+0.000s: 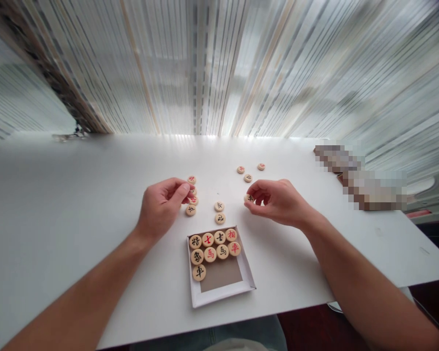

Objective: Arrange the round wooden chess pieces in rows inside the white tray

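Observation:
My right hand (274,201) pinches a round wooden xiangqi piece (249,198) with a black character, just above the white table. My left hand (164,202) has its thumb and fingers closed beside a column of pieces; its fingertips partly cover the middle ones, and what they grip, if anything, is hidden. A red-marked piece (191,180) tops that column and a black-marked piece (190,210) ends it. Between my hands lie two black-marked pieces (219,212). Nearer me, a shallow box (223,291) holds several face-up pieces in rows, with a black-marked one (199,272) beginning the third row.
Past my right hand lie two red-marked pieces (241,169) and a black-marked one (248,178). Blurred-out objects (373,190) rest on the right of the table (95,180). A striped string curtain (205,68) hangs along the far edge.

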Motion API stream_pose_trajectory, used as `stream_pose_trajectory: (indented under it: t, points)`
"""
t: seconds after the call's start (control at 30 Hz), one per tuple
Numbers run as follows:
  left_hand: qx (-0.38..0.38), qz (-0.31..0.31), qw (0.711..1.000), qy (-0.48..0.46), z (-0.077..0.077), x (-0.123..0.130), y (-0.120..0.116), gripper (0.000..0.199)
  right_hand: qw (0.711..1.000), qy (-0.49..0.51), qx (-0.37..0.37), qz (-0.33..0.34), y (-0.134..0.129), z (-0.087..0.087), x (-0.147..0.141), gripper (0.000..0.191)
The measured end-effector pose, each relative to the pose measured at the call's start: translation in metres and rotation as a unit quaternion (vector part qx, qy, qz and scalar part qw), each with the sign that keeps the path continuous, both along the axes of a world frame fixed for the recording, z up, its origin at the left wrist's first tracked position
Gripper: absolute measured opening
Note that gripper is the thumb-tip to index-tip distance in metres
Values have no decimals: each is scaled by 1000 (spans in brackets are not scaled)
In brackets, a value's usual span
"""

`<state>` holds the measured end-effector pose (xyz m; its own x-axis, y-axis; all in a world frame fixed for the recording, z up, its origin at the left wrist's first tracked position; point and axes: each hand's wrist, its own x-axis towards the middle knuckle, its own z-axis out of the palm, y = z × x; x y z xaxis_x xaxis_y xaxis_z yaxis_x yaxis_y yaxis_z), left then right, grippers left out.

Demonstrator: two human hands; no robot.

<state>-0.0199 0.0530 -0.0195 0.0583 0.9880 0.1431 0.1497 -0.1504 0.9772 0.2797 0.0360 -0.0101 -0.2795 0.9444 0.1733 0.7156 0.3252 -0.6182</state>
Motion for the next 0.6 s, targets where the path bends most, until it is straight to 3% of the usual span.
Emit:
stream_pose_trajectory:
  t: [0.13, 0.27, 0.4, 0.5, 0.6]
  points:
    - [-50, -87, 994, -47, 4, 10, -13, 24, 985, 128, 101, 53, -13, 4, -36, 14]
    - [-92, -173, 973, -119, 9, 17, -25, 28, 971, 119, 181, 101, -21, 17, -63, 13]
    - [-103, -179, 960, -190, 13, 20, -28, 26, 962, 140, 208, 113, -19, 19, -74, 13]
    - [-99, -169, 960, -200, 15, 19, -27, 24, 960, 212, 150, 103, -19, 12, -77, 19]
    - [-99, -160, 966, -178, 16, 19, -26, 22, 938, 340, 9, 63, -21, 4, -77, 24]
